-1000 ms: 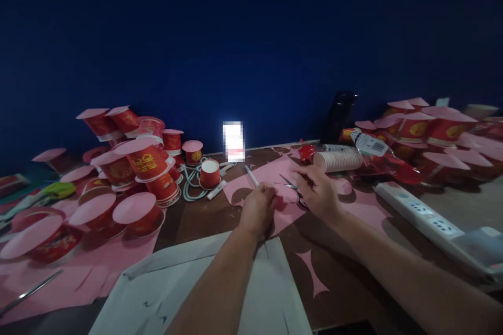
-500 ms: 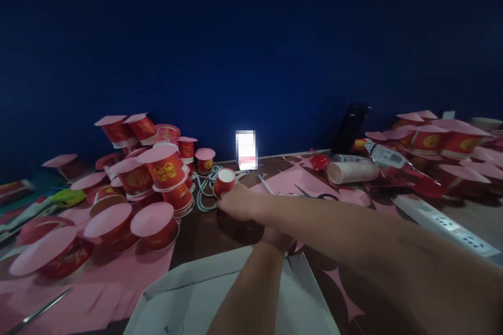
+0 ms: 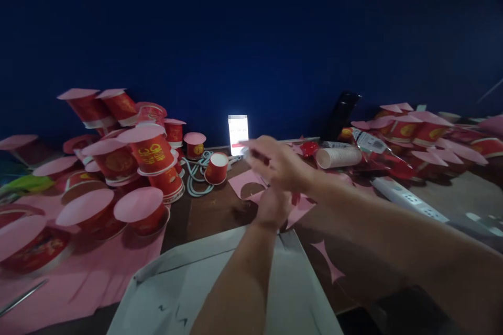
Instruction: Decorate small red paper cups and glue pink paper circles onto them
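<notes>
Pink paper discs top the red cups heaped along the left edge of a brown table, a batch that looks finished. Toward the far edge, an upright red cup with its mouth uncovered sits beside a coiled pale cord, apparently awaiting a disc. Past a lit phone, pink paper with rounded cut-outs lies mid-table, partly beneath the hands. The left hand is low over it, wrist bent, its grip hidden. Crossing above, the right hand points leftward, fingers curled near the phone's lower corner; blur leaves it unclear whether they hold anything. Farther right, a nested stack of cups lies sideways, seemingly unused, while more disc-topped cups crowd the far right corner, beyond a white power strip.
</notes>
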Available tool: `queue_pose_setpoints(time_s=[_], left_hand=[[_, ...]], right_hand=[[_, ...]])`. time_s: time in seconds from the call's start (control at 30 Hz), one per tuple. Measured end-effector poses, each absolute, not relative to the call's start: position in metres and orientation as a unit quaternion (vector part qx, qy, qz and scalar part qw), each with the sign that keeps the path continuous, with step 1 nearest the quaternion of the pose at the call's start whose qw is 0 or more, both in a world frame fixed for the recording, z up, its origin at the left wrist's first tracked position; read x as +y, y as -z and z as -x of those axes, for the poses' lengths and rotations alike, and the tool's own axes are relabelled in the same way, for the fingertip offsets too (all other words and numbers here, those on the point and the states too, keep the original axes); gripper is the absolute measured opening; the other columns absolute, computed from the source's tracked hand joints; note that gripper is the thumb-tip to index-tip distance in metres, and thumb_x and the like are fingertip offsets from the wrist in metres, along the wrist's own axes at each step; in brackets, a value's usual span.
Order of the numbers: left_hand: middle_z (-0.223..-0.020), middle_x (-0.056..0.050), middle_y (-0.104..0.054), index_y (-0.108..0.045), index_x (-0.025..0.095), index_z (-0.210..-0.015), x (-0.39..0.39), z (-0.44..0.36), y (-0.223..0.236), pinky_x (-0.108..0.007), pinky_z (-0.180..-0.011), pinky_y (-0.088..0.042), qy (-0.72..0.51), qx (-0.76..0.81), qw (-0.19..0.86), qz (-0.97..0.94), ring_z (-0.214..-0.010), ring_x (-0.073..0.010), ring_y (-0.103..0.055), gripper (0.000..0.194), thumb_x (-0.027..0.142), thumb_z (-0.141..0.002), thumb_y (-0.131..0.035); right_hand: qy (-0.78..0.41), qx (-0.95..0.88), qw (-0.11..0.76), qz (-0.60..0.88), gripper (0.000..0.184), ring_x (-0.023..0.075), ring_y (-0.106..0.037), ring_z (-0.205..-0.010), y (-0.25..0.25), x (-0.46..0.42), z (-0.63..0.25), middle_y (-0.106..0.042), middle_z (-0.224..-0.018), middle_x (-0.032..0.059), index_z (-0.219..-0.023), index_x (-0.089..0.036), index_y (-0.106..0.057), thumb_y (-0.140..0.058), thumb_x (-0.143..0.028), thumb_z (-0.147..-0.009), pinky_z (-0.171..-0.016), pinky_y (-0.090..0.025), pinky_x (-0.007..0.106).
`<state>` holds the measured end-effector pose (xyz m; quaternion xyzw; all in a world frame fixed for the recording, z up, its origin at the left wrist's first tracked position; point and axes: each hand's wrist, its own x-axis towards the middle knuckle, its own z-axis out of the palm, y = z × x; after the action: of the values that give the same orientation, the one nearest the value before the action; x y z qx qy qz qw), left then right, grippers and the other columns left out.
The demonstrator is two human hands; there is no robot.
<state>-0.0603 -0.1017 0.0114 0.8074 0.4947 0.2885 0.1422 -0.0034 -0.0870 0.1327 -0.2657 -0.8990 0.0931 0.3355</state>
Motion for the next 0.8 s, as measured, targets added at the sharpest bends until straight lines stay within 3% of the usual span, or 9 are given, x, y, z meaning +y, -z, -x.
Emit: queue_pose_setpoints(time_s=[0.13,0.33,0.4,0.53,0.67,0.8], left_hand=[[-0.101,-0.007,-0.065,-0.068,0.019,-0.094,-0.101,0.057,-0.008,-0.032,-0.09,-0.047,-0.273,0.483,0.106,-0.825,-0.096,-0.0184,-0.061,0.023,0.014,-0.088,-0.047],[-0.095,-0.009,-0.066,-0.069,0.017,-0.089,-0.104,0.058,-0.009,-0.032,-0.087,-0.046,-0.236,0.484,0.073,-0.839,-0.091,-0.0187,-0.062,0.018,0.015,-0.086,-0.051],[-0.098,-0.009,-0.066,-0.069,0.017,-0.092,-0.108,0.057,-0.011,-0.032,-0.086,-0.046,-0.225,0.503,0.064,-0.832,-0.091,-0.0194,-0.061,0.018,0.015,-0.085,-0.053],[-0.098,-0.009,-0.067,-0.069,0.017,-0.094,-0.113,0.055,-0.016,-0.032,-0.085,-0.046,-0.204,0.517,0.055,-0.83,-0.093,-0.02,-0.061,0.021,0.012,-0.086,-0.049],[-0.096,-0.008,-0.068,-0.069,0.018,-0.096,-0.113,0.053,-0.018,-0.034,-0.085,-0.046,-0.202,0.551,0.043,-0.808,-0.089,-0.021,-0.061,0.022,0.016,-0.088,-0.048],[-0.094,-0.008,-0.067,-0.067,0.018,-0.098,-0.114,0.051,-0.018,-0.036,-0.086,-0.044,-0.238,0.541,-0.034,-0.806,-0.089,-0.0216,-0.06,0.024,0.013,-0.088,-0.046]], right_hand=[[-0.262,-0.779,0.445,0.356,0.046,0.0079,-0.044,-0.054,-0.124,-0.091,-0.061,-0.058,-0.075,-0.0026,-0.138,-0.028,-0.046,-0.047,-0.038,-0.093,-0.049,-0.039,0.021],[-0.42,-0.641,0.468,0.44,0.037,0.0068,-0.041,-0.048,-0.074,-0.096,-0.124,-0.053,-0.064,-0.0032,-0.113,-0.02,-0.068,-0.061,-0.042,-0.083,-0.043,-0.033,0.021],[-0.511,-0.596,0.469,0.406,0.04,0.0075,-0.047,-0.053,-0.058,-0.095,-0.138,-0.056,-0.069,-0.0021,-0.113,-0.019,-0.066,-0.065,-0.041,-0.08,-0.046,-0.038,0.02],[-0.636,-0.518,0.448,0.354,0.037,0.0104,-0.06,-0.073,-0.039,-0.098,-0.155,-0.062,-0.093,0.0009,-0.116,-0.024,-0.06,-0.066,-0.034,-0.081,-0.068,-0.052,0.026],[-0.671,-0.516,0.428,0.318,0.044,0.0133,-0.064,-0.083,-0.042,-0.106,-0.161,-0.06,-0.101,0.0022,-0.121,-0.026,-0.056,-0.068,-0.03,-0.079,-0.077,-0.053,0.03],[-0.627,-0.57,0.389,0.362,0.044,0.0154,-0.062,-0.093,-0.044,-0.107,-0.163,-0.059,-0.114,0.0042,-0.121,-0.028,-0.058,-0.068,-0.028,-0.079,-0.084,-0.052,0.031]])
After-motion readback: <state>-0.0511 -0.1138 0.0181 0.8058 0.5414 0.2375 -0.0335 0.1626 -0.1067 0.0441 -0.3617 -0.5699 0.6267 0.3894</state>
